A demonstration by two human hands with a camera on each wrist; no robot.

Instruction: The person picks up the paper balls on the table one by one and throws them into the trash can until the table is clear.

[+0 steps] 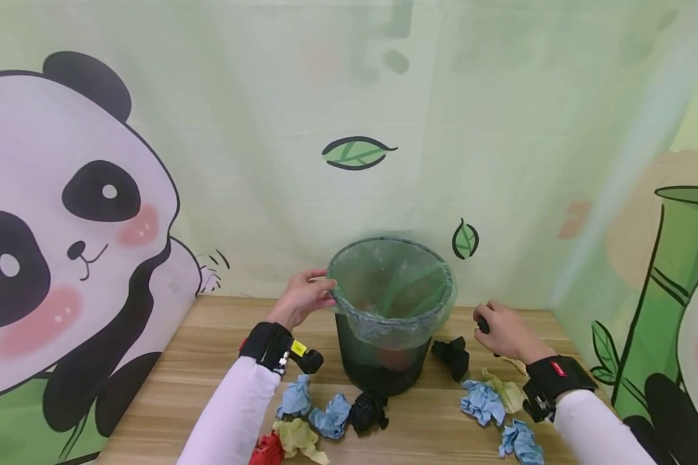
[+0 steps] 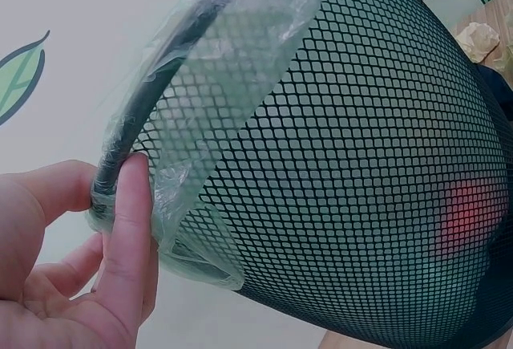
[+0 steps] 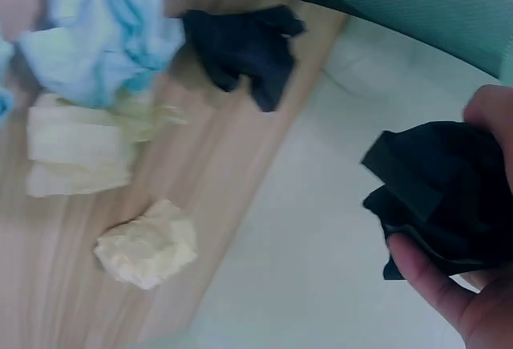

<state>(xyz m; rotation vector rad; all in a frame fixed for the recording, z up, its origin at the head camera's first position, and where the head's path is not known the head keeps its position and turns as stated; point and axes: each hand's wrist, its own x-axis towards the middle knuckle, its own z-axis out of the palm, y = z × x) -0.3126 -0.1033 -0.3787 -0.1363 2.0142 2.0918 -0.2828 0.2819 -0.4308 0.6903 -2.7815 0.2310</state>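
1. While the left hand pinches the lined rim of the mesh bin between thumb and fingers, we see the bin standing on the desk.
2. We find the right hand to the bin's right, apart from it, grasping a crumpled black paper.
3. A clear greenish liner folds over the rim, and we make out a red patch through the mesh.
4. Just right of the bin we see a black wad; farther right, a blue wad touches a yellowish wad.
5. In front, a second black wad lies beside a crumpled blue paper; nearer us sits a red wad.
6. Behind, we see a panda-printed backdrop.
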